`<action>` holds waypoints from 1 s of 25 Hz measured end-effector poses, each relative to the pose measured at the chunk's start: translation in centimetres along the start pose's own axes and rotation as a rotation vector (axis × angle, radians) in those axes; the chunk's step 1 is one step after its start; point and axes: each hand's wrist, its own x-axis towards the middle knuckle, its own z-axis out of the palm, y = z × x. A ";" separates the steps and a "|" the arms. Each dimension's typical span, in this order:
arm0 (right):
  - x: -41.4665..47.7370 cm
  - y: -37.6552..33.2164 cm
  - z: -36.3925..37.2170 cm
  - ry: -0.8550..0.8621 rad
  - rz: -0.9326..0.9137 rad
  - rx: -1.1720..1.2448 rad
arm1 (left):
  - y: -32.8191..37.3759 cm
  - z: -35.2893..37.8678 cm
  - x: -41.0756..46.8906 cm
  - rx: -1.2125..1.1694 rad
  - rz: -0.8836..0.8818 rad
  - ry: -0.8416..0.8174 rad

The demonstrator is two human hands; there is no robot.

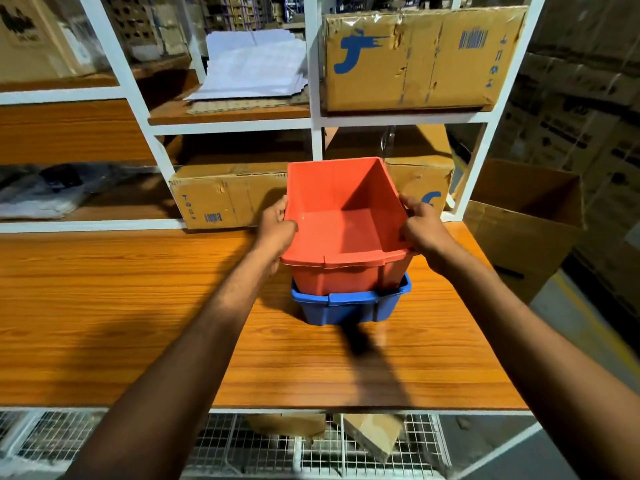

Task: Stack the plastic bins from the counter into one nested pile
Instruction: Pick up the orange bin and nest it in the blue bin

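Between both sets of fingers: red bin (341, 216), open top up, sitting partly inside blue bin (349, 306) on wooden counter (138, 306). Left hand (277, 230) grips red bin's left rim, thumb hooked over edge, fingers curled down outer wall. Right hand (420, 230) grips right rim same way, thumb inside, fingers wrapped outside. Blue bin directly below fingers, rim showing under red bin. Beyond fingertips: cardboard box (221, 199) on shelf, second cardboard box (419, 60) higher up.
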 end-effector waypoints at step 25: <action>-0.9 6.7 2.2 -0.012 0.016 -0.309 | -9.6 0.6 3.3 0.166 -0.074 -0.114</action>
